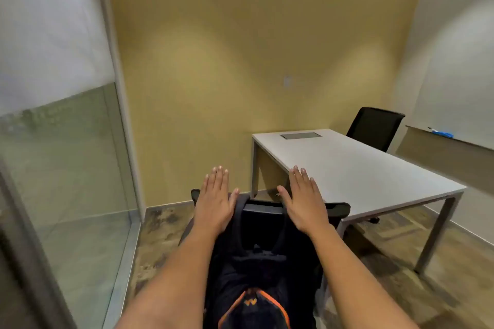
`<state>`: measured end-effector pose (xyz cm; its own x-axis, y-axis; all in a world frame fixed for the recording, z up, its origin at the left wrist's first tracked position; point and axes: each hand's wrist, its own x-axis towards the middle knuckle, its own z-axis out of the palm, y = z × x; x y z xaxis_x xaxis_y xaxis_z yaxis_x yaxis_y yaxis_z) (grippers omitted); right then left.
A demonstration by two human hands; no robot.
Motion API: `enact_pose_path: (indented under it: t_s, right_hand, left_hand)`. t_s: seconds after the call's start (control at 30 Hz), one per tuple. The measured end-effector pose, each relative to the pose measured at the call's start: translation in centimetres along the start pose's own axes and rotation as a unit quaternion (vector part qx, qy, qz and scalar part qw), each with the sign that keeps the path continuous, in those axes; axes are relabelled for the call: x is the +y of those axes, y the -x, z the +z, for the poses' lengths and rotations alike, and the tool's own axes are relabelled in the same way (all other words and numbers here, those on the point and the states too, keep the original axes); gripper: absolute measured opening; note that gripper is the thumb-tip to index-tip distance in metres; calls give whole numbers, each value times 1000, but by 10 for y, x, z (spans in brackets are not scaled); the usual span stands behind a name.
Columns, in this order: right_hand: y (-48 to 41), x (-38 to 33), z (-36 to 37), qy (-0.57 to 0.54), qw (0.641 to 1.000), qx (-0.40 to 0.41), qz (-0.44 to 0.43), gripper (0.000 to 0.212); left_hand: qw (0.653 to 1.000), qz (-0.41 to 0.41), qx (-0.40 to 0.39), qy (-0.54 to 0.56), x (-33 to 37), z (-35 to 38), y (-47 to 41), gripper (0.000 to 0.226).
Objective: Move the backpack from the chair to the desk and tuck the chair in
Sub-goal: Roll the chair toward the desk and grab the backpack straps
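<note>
Reaching for the backpack, first step not yet begun.

The white desk [361,168] stands to the right; the black office chair [337,209] sits pulled out, the black-and-orange backpack [254,270] on it. Left hand [213,203] and right hand [304,203] hover flat, fingers spread, gripping nothing. Next: grasp and lift. An orange logo [250,301] shows, unreadable.

Backpack [256,283]: black, orange trim. Bench [355,168]: white top, grey legs. Near chair [338,208] and far chair [374,125]: black. Wall [240,48]: mustard yellow. Floor [401,288]: mottled brown.
</note>
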<state>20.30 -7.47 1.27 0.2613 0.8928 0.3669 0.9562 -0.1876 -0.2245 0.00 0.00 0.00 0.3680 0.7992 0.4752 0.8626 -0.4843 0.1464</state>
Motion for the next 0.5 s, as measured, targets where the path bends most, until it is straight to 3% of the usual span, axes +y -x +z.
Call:
enact_pose_path:
  t_s: [0.23, 0.5]
  right_hand:
    - [22, 2, 16, 8, 999, -41, 10, 69]
    - [27, 1, 20, 19, 1000, -21, 14, 58]
  left_hand:
    - [999, 8, -11, 35, -1, 17, 20, 60]
    - [995, 13, 12, 96, 2, 28, 34, 52]
